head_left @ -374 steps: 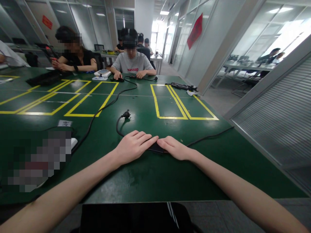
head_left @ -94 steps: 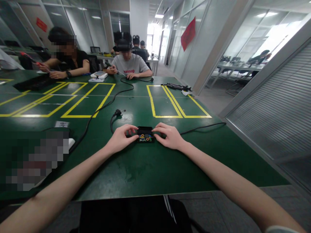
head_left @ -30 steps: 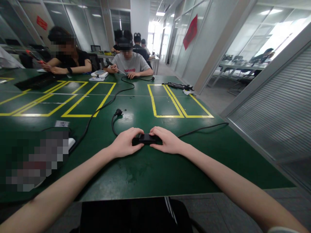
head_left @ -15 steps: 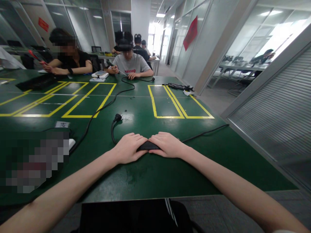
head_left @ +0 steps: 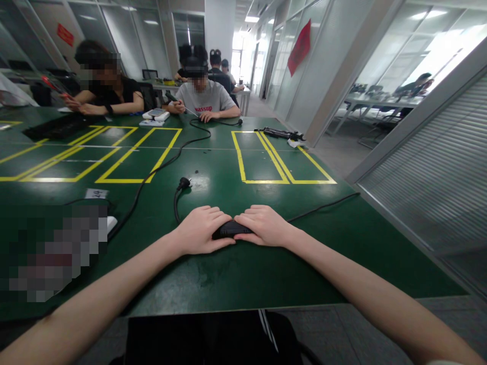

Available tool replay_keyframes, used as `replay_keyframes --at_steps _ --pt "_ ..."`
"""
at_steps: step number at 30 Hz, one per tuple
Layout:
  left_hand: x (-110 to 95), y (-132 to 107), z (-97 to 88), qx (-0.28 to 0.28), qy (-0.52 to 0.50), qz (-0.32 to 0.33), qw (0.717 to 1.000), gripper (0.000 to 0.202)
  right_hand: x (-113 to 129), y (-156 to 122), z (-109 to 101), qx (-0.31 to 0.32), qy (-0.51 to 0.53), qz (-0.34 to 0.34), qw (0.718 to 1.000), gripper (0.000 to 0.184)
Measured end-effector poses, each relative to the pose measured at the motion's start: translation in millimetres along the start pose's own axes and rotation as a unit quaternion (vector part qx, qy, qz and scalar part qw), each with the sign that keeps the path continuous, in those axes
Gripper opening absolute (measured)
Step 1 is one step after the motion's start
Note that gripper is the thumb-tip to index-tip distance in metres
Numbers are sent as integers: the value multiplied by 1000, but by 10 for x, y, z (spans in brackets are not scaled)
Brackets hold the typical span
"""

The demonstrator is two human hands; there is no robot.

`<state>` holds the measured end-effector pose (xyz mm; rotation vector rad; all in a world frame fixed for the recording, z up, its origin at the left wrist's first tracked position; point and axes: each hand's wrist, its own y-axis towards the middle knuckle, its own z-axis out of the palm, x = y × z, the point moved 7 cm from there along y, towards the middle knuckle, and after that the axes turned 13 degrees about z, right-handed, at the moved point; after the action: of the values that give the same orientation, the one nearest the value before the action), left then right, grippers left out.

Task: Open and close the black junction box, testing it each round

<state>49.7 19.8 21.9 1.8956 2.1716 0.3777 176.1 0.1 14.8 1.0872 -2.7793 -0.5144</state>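
Observation:
Both hands grip a black power adapter [head_left: 230, 230] just above or on the green table, in front of me. My left hand [head_left: 200, 230] is wrapped round its left end, thumb along the near side. Round the right end is my right hand [head_left: 265, 226], closed the same way, and the two hands nearly meet on top. Small slots show on the adapter's near face; its ends are hidden in my hands. A black power plug [head_left: 184, 183] on a short bent cord lies beyond my left hand. From behind my right hand a thin black cable [head_left: 323, 208] runs right.
A long black cord [head_left: 139, 190] crosses the green table [head_left: 243, 284] on the left, near a pixelated item [head_left: 64, 253]. Yellow tape [head_left: 266, 182] marks rectangles. A black tool-like object [head_left: 281, 133] lies at the far right. Two people work across the table.
The adapter has rolled slightly in my hands, so more of its slotted near face shows. My hands have otherwise hardly moved.

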Motion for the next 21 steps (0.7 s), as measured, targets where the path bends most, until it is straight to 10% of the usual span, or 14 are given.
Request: replay_keyframes --at_steps 21 --pt "-52 8 -19 18 14 -2 1000 38 -100 2 -60 62 175 68 980 47"
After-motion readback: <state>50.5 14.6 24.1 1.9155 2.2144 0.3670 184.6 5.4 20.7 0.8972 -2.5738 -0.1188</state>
